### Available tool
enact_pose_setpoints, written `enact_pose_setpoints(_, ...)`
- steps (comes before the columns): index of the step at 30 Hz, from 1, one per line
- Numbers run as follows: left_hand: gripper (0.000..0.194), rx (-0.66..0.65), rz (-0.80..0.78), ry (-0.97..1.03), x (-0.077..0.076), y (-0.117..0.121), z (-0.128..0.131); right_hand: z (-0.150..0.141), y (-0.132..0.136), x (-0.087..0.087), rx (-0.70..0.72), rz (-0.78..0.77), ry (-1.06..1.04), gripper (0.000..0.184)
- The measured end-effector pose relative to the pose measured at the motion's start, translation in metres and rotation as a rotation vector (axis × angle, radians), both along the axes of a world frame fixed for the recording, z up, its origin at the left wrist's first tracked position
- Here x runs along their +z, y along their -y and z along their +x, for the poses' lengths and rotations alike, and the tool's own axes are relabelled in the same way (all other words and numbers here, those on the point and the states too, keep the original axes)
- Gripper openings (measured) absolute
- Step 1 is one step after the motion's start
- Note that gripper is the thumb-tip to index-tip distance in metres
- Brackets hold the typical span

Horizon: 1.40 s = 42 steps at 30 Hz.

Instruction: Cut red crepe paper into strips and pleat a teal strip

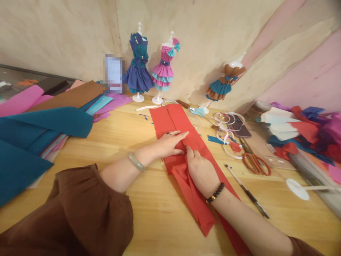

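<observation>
Grip: thumb and forefinger of the right hand (201, 170) are pressed together on the red sheet (185, 119) at the near end of the dark line (172, 119); the left hand (170, 144) is laid across it, fingers spread. The sheet is spread lengthwise on the tabletop (151, 220), its near part rumpled and folded beside the right wrist. The line is judged to be worked by fingers alone. Pressure is best kept flat and close to the pinch, the pull short and low along the line; if the sheet is lifted or hurried, a ragged edge may be produced.
</observation>
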<state>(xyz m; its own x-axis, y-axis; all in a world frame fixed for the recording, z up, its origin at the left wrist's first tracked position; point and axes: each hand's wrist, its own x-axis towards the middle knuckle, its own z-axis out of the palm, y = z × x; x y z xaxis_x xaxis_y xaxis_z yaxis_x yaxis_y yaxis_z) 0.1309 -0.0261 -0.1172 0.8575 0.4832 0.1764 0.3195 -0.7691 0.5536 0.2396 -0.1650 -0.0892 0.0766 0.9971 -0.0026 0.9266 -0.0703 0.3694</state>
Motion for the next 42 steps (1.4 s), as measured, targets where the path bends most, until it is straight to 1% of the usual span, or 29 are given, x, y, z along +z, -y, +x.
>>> enact_pose_setpoints(5, 0.070, -0.036, -0.011, 0.056, 0.008, -0.001, -0.004, 0.001, -0.001, -0.002, -0.014, -0.008, -0.015, 0.045)
enact_pose_setpoints(8, 0.069, -0.003, 0.017, 0.069, 0.013, -0.002, -0.006, 0.002, 0.001, -0.002, -0.027, -0.002, -0.032, 0.042)
enact_pose_setpoints(11, 0.072, 0.052, 0.069, 0.028, 0.016, -0.003, -0.007, 0.004, 0.008, -0.002, -0.022, -0.024, -0.052, 0.043)
enact_pose_setpoints(16, 0.070, 0.013, 0.125, 0.004, 0.016, 0.000, -0.005, 0.012, 0.024, -0.003, 0.002, -0.022, -0.084, 0.042)
enact_pose_setpoints(21, 0.065, -0.051, 0.050, -0.028, 0.015, 0.004, -0.005, 0.015, 0.027, -0.006, 0.006, 0.036, -0.077, 0.040)
enact_pose_setpoints(25, 0.067, -0.051, -0.020, -0.032, 0.016, 0.004, -0.006, 0.012, 0.021, -0.003, 0.004, 0.032, -0.056, 0.041)
enact_pose_setpoints(30, 0.069, -0.045, -0.026, -0.029, 0.014, 0.002, -0.006, 0.008, 0.014, 0.001, -0.007, 0.004, -0.051, 0.047)
enact_pose_setpoints(37, 0.071, -0.053, -0.064, -0.025, 0.014, 0.003, -0.006, 0.007, 0.012, -0.003, 0.008, 0.011, -0.024, 0.050)
enact_pose_setpoints(42, 0.071, -0.052, -0.076, -0.026, 0.016, 0.004, -0.006, 0.006, 0.014, -0.006, 0.027, 0.009, -0.006, 0.048)
